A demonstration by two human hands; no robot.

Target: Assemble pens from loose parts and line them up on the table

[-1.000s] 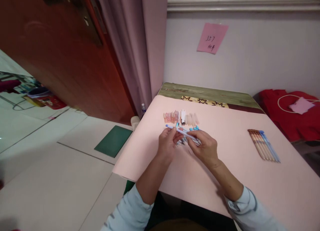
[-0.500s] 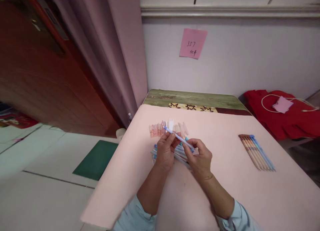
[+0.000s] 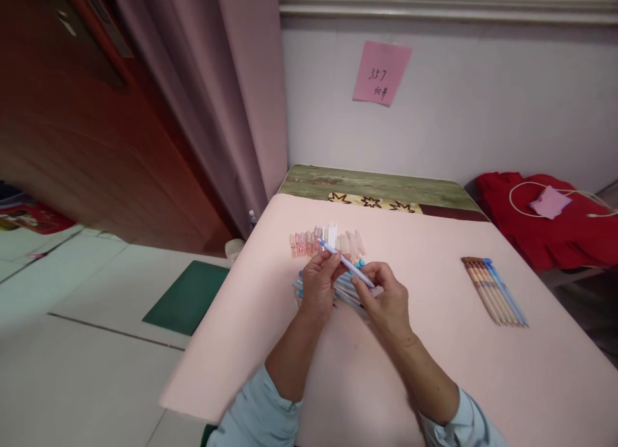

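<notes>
Between my two hands is a pale blue pen (image 3: 348, 264), slanting from upper left to lower right above the table. My left hand (image 3: 318, 281) pinches it near its blue upper-left end. The fingers of my right hand (image 3: 386, 295) close on its lower-right end. Beneath and behind the hands lies a loose pile of blue and white pen parts (image 3: 348, 295), partly hidden by them. Just beyond stand out a row of pinkish clear pieces (image 3: 304, 243), a bunch of thin white sticks (image 3: 331, 232) and some pale translucent pieces (image 3: 352, 242).
At the right of the pink-covered table (image 3: 425, 382) lies a neat row of pens (image 3: 495, 292) with brown and blue ends. A red cloth (image 3: 579, 234) with a white cable and pink notes (image 3: 550, 202) sits beyond the right edge. A green mat (image 3: 186, 297) lies on the floor.
The view has shifted slightly. Both hands still hold the pen in much the same pose, and its lower-right tip is now covered by the right fingers.
</notes>
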